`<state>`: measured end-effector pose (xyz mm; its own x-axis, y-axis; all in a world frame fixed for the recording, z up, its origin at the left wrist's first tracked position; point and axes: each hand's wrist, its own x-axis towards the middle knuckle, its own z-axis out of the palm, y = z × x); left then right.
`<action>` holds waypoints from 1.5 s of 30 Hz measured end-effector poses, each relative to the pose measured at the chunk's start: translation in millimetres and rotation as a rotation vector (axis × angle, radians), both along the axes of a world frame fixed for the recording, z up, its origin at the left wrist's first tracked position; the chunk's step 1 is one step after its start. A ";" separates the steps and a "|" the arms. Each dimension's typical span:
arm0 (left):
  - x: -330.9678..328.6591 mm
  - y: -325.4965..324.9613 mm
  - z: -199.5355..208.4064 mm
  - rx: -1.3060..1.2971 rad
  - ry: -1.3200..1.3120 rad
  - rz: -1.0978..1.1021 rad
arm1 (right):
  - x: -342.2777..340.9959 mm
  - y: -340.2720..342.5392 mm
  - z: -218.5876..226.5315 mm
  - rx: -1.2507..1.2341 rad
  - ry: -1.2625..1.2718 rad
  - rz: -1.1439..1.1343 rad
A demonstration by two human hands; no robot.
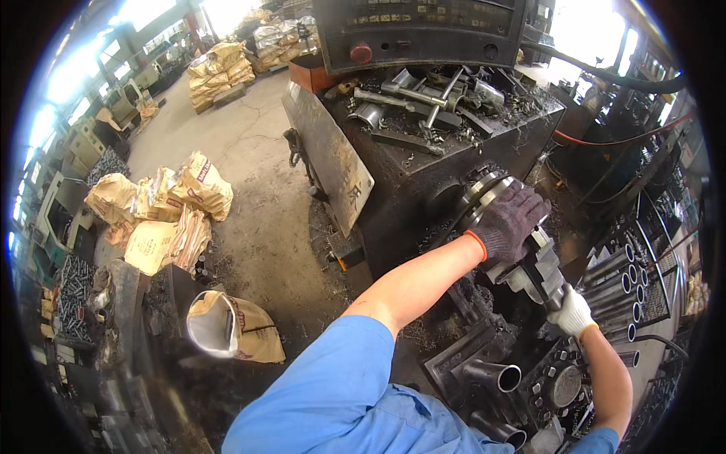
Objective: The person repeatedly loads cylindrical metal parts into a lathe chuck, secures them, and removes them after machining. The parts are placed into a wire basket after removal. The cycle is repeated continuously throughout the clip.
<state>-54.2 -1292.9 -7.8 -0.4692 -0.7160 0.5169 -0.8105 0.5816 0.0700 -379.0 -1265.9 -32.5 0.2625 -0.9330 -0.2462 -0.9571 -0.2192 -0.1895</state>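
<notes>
My left hand (516, 223), in a dark grey glove with an orange cuff, lies over the top of a lathe chuck (484, 193), its fingers curved over the rim. Stepped metal jaws (534, 266) stick out from the chuck's face below that hand. My right hand (574, 312), in a white glove, is closed round a short cylindrical metal piece (556, 296) at the jaws. Part of this piece is hidden by the fingers and jaws.
Tools and metal parts, among them a T-shaped key (442, 98), lie on the machine top (522, 121) under a control panel (423, 38). Steel tubes (609, 268) are stacked at right; another tube (495, 374) lies nearer. Paper sacks (200, 185) and an opened sack (253, 333) stand left.
</notes>
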 end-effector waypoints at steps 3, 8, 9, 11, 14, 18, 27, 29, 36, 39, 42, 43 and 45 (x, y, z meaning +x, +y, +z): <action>3.6 -1.4 -27.5 -0.008 0.123 -0.032 | -15.0 -7.4 5.5 0.145 0.107 0.060; 4.0 -3.6 -23.7 -0.006 0.058 0.039 | -6.4 -43.4 -6.4 0.472 -0.326 0.023; 4.4 -2.9 -21.7 0.006 0.076 0.029 | -8.5 -42.9 -8.5 0.485 -0.383 -0.049; 4.2 -0.8 -19.9 0.056 0.068 0.003 | -15.1 -34.8 -13.6 0.578 -0.540 -0.036; 3.4 0.5 -22.6 -0.017 0.170 -0.011 | -35.8 -18.8 -9.3 0.366 -0.117 0.038; 3.3 -3.4 -23.1 -0.160 0.048 0.038 | -50.8 -14.2 -13.3 0.489 -0.269 0.053; 8.7 -12.1 -27.0 -0.100 -0.020 0.010 | -177.3 90.4 5.6 0.076 -0.306 -0.306; 10.2 -13.5 -32.4 -0.120 -0.072 0.032 | -181.8 125.1 9.7 -0.174 -0.446 -0.498; 0.2 -9.8 -10.2 -0.050 -0.014 -0.007 | -91.2 190.9 107.6 -0.777 -0.469 -0.563; -5.1 48.0 11.6 0.354 0.358 -0.135 | -18.7 252.8 151.4 -0.755 -0.535 -0.411; -1.4 169.7 5.0 0.722 1.006 -0.705 | 50.7 314.0 153.2 -0.491 -0.601 -0.308; 4.9 211.2 -2.8 0.876 1.169 -0.832 | 69.0 321.7 142.4 -0.242 -0.669 -0.296; 13.9 269.3 -24.0 1.035 1.383 -0.848 | 110.2 326.0 96.2 0.058 -0.701 -0.290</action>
